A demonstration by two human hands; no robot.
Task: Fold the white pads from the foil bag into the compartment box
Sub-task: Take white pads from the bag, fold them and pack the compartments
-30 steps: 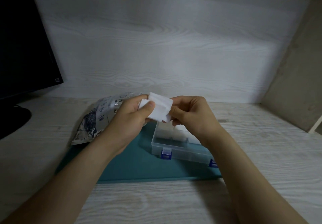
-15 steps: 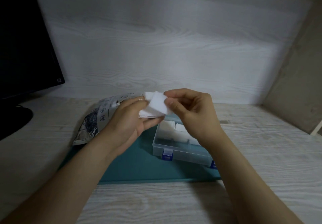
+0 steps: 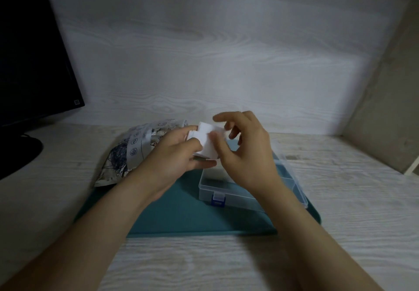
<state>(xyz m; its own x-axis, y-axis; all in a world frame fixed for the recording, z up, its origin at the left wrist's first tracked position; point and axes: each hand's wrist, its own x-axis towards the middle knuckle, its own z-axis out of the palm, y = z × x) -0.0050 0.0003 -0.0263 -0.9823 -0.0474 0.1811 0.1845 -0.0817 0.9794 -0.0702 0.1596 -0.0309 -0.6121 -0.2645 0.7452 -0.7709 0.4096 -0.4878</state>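
I see white pad [image 3: 206,141] pinched in left hand [image 3: 173,156] fingers, right hand [image 3: 247,161] thumb on it (grip: can't tell), compartment box [image 3: 235,196] just below, nearer right hand.

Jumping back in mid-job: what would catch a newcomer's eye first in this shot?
The bright white pad held up at centre, gripped by the left hand with the thumb of the right hand against it. Just below sits the clear compartment box on a teal mat, with the printed foil bag lying to its left.
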